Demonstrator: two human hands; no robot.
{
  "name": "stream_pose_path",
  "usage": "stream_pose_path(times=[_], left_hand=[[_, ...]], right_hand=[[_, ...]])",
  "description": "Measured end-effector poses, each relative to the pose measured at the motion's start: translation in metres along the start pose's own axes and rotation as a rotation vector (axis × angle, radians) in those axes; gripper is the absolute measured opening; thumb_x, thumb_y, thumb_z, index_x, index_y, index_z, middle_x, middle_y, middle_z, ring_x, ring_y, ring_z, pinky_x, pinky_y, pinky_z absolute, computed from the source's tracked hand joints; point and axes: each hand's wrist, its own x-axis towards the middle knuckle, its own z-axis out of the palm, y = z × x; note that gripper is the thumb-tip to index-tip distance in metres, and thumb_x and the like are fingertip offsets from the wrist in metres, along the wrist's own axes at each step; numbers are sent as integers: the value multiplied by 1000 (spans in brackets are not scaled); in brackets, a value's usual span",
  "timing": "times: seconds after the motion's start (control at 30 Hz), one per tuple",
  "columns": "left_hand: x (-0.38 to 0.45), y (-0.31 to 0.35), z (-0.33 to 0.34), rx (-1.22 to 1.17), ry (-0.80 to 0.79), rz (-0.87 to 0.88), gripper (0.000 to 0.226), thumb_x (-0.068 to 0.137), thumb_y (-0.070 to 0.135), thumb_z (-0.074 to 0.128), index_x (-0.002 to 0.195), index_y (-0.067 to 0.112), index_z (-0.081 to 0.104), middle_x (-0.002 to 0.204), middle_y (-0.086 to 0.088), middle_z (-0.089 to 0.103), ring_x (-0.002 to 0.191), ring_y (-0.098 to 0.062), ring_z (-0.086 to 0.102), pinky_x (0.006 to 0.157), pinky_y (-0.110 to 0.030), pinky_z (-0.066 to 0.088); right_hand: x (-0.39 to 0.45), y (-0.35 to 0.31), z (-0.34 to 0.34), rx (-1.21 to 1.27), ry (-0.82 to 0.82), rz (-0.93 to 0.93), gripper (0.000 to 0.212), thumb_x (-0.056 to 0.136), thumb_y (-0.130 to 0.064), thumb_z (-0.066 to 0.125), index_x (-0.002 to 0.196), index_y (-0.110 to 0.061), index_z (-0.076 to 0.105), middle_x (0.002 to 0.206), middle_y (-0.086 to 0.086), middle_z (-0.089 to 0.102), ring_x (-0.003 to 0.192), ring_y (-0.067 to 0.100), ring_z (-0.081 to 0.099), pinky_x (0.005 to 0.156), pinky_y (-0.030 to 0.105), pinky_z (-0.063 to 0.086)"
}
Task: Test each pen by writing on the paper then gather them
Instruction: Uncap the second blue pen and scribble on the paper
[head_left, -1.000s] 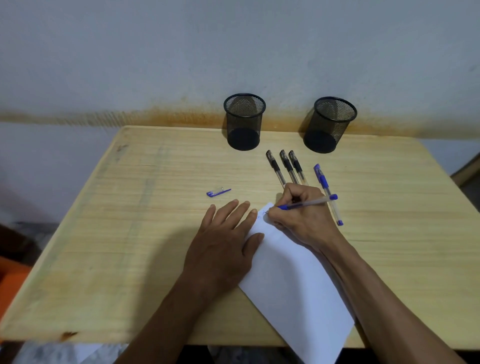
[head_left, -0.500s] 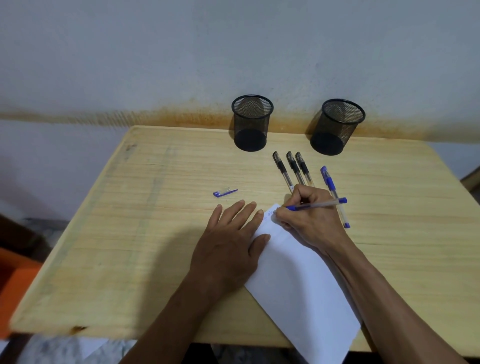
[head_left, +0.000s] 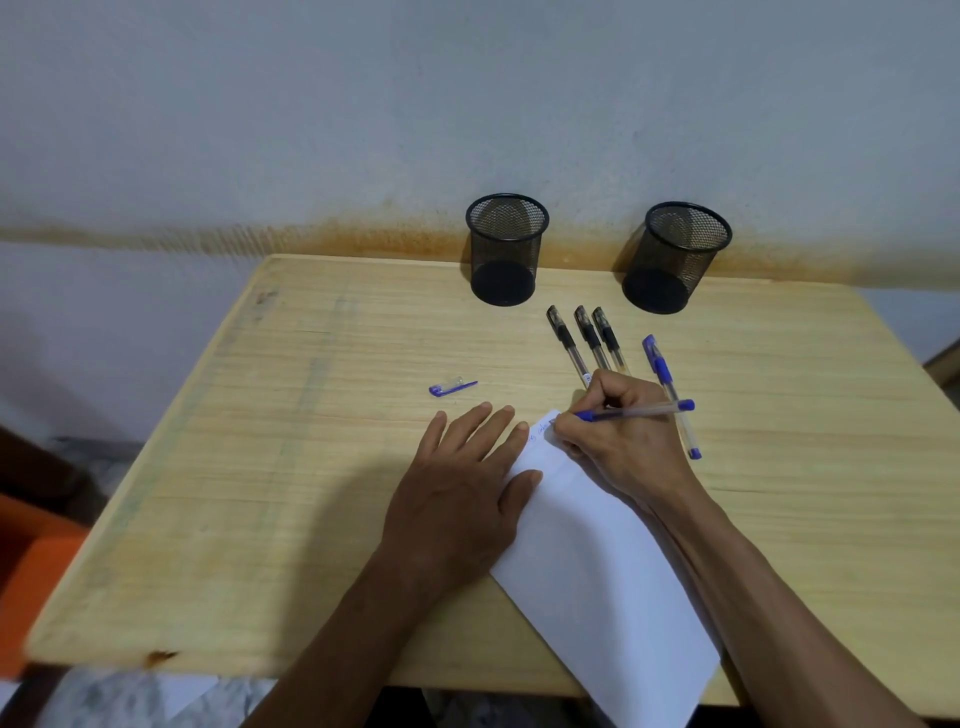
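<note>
Soft, even light is falling across the surface (head_left: 311, 467), dim rather than bright, with no glare showing. A broad, soft-edged shadow is lying left of the left hand (head_left: 457, 499), and the two mesh cups (head_left: 506, 249) are casting faint shadows leftward. Wide-angle distortion is bending the far edge of the surface. The lower left corner is blurring.

Two black mesh cups (head_left: 506, 249) (head_left: 675, 257) at the back of a wooden table (head_left: 260, 493), against a stained wall (head_left: 363, 104).

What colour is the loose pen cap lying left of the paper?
Blue with a clear tip, the pen cap in the head view.
</note>
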Motion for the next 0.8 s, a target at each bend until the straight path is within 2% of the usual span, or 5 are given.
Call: stream_pose_path(times=[0.17, 0.37, 0.5, 0.6, 0.8], left_hand=[[0, 1, 0, -3, 18, -1, 52, 96, 47, 38, 134, 19, 60, 142, -2, 57, 134, -24, 48, 108, -53, 38], [0, 0, 0, 2, 24, 6, 52, 96, 47, 37, 134, 19, 59, 142, -2, 57, 135, -24, 48, 108, -53, 38], [0, 0, 1, 3, 38, 10, 52, 95, 47, 38, 133, 18, 60, 141, -2, 57, 134, -24, 49, 108, -52, 39], [-1, -1, 2, 3, 76, 18, 51, 96, 47, 41, 131, 18, 62, 140, -2, 59, 133, -24, 50, 108, -52, 39], [-2, -7, 12, -135, 216, -5, 43, 94, 43, 52, 118, 13, 71, 127, -4, 67, 123, -22, 58, 103, -50, 43]], right_hand=[[0, 1, 0, 58, 4, 42, 20, 63, -1, 74, 59, -3, 54, 56, 24, 57, 50, 28, 53, 50, 61, 51], [-2, -2, 0, -18, 15, 13, 21, 67, -2, 76, 60, -2, 56, 53, 17, 60, 50, 26, 57, 54, 56, 57], [-3, -6, 2, 5, 29, -1, 24, 72, 13, 71, 63, 10, 50, 48, 11, 53, 40, 10, 49, 49, 26, 51], [-2, -7, -1, 168, -54, 42, 21, 71, 18, 68, 64, 11, 50, 54, 25, 53, 45, 25, 51, 53, 40, 50], [-3, -18, -11, 473, 57, 224, 11, 83, 20, 62, 80, 18, 52, 56, 20, 56, 44, 22, 55, 55, 36, 49]])
